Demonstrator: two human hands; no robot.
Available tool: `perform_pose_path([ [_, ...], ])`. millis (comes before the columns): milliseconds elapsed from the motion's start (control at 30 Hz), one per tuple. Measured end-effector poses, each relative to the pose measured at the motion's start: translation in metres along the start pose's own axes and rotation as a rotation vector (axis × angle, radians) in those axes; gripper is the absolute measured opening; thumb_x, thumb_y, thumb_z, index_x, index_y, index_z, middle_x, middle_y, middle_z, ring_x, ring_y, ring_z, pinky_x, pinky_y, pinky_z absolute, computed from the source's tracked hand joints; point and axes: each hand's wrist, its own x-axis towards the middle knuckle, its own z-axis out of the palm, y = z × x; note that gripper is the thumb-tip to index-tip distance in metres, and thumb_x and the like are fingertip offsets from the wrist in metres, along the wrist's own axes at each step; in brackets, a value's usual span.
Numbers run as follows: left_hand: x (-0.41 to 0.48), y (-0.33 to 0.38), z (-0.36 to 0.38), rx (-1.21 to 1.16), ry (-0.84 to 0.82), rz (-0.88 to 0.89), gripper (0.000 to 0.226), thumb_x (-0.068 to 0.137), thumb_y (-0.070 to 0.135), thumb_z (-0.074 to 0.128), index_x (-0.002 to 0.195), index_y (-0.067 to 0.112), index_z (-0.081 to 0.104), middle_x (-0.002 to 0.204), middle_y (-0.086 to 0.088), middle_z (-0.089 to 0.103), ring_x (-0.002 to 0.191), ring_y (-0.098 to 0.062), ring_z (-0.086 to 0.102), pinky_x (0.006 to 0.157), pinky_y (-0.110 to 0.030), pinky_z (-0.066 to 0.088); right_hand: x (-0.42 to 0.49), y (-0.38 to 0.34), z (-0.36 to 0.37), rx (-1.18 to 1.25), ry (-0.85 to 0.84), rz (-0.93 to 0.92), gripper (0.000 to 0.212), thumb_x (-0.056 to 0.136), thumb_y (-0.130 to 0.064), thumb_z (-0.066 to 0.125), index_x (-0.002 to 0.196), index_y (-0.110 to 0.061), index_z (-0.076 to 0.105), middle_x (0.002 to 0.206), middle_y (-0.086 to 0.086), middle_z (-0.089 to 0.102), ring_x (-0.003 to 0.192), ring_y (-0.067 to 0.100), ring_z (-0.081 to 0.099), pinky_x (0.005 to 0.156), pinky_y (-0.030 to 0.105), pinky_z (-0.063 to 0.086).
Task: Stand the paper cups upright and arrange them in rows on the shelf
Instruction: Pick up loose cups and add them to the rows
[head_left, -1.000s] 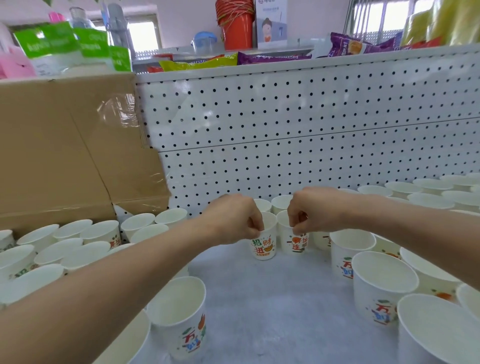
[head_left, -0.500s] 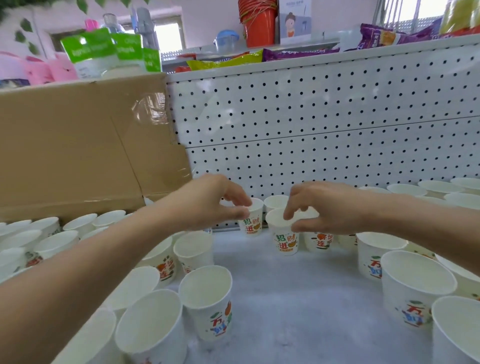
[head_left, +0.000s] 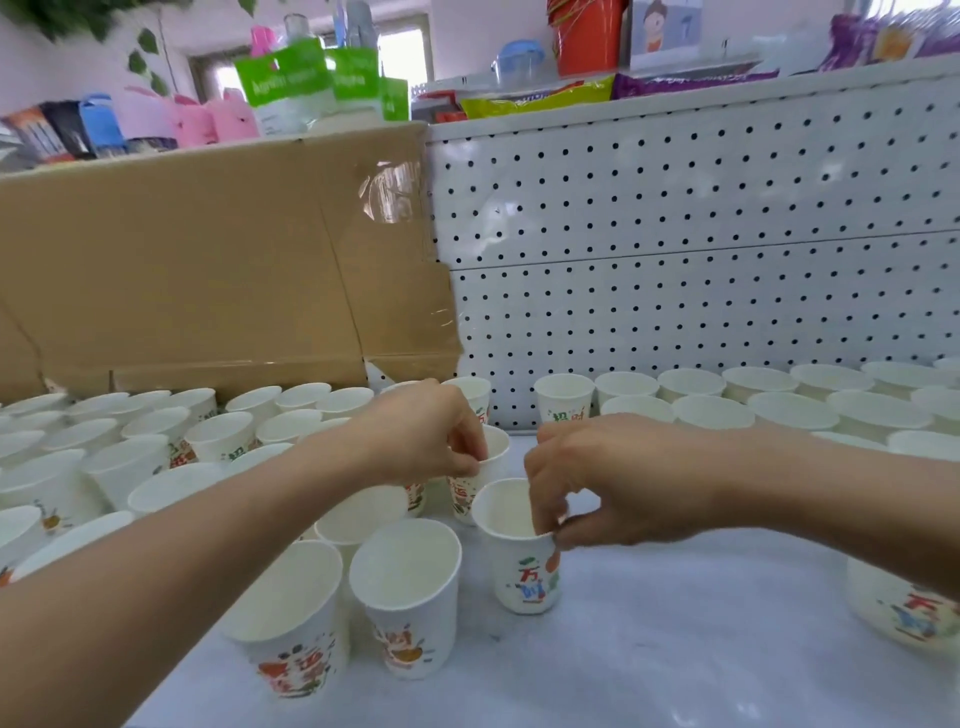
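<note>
- The left hand (head_left: 426, 441) pinches the rim of the rear cup (head_left: 467, 496), with its fingers curled over the lip. The right hand (head_left: 613, 483) pinches the rim of the front cup (head_left: 524, 571), fingertips dipped inside the mouth and thumb on the outer wall.
- Both held cups are upright, mouths up, so their long axis is vertical and neither needs turning over.
- The front cup stands on the shelf (head_left: 675, 649), below and just left of the right hand's knuckles, nearer the person than the rear cup. The rear cup sits under the left hand's fingertips. Whether its base rests on the shelf is hidden.
- The two cups overlap in this view, and I cannot tell if they touch.
- To the left is the left block of cups (head_left: 156, 447), packed tight in front of a cardboard box (head_left: 208, 260). Its nearest member, a big cup (head_left: 405, 592), stands just beside the front cup with a thin gap between them.
- To the right, the right rows of cups (head_left: 779, 405) run along the pegboard (head_left: 675, 234), well apart from the front cup across bare shelf.
- My judgement is that the coming move depends on that thin gap. Each hand is already at its own cup, and the front cup only needs to slide left to join the block's edge.
</note>
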Motion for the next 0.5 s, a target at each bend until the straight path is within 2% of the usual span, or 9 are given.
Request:
perform_pose_path([
  [100,0.016,0.013,0.001,-0.032,0.033,0.058,0.011,0.084,0.024,0.070,0.091,0.029,0.076,0.079,0.019,0.069,0.076,0.002,0.063,0.068,-0.024,0.053,-0.021,0.007,-0.005,-0.098,-0.064,0.069,0.008,0.088,-0.035,0.062,0.094,-0.033,0.066,0.087,-0.015,0.054,0.087,0.002,0.041,0.070,0.027,0.043],
  [200,0.037,0.026,0.003,-0.056,0.070,0.092,0.012,0.084,0.022,0.070,0.092,0.027,0.077,0.083,0.016,0.072,0.076,0.001,0.064,0.071,-0.031,0.058,-0.037,0.012,-0.004,-0.159,-0.104,0.131,0.011,0.089,-0.037,0.059,0.096,-0.031,0.064,0.087,-0.015,0.053,0.086,0.001,0.037,0.070,0.027,0.043],
  [333,0.058,0.038,0.008,-0.007,0.079,0.095,0.013,0.083,0.022,0.069,0.092,0.028,0.076,0.085,0.014,0.072,0.079,-0.004,0.065,0.071,-0.033,0.058,-0.052,0.020,-0.004,-0.191,-0.116,0.206,0.011,0.089,-0.040,0.059,0.097,-0.033,0.063,0.081,-0.016,0.043,0.089,0.004,0.045,0.068,0.025,0.041],
  [500,0.067,0.047,0.011,0.024,0.095,0.101,0.012,0.084,0.026,0.069,0.094,0.030,0.075,0.088,0.014,0.072,0.079,-0.005,0.063,0.067,-0.027,0.055,-0.068,0.032,-0.005,-0.204,-0.118,0.287,0.014,0.088,-0.040,0.059,0.098,-0.031,0.064,0.081,-0.017,0.043,0.092,0.009,0.051,0.072,0.028,0.045],
])
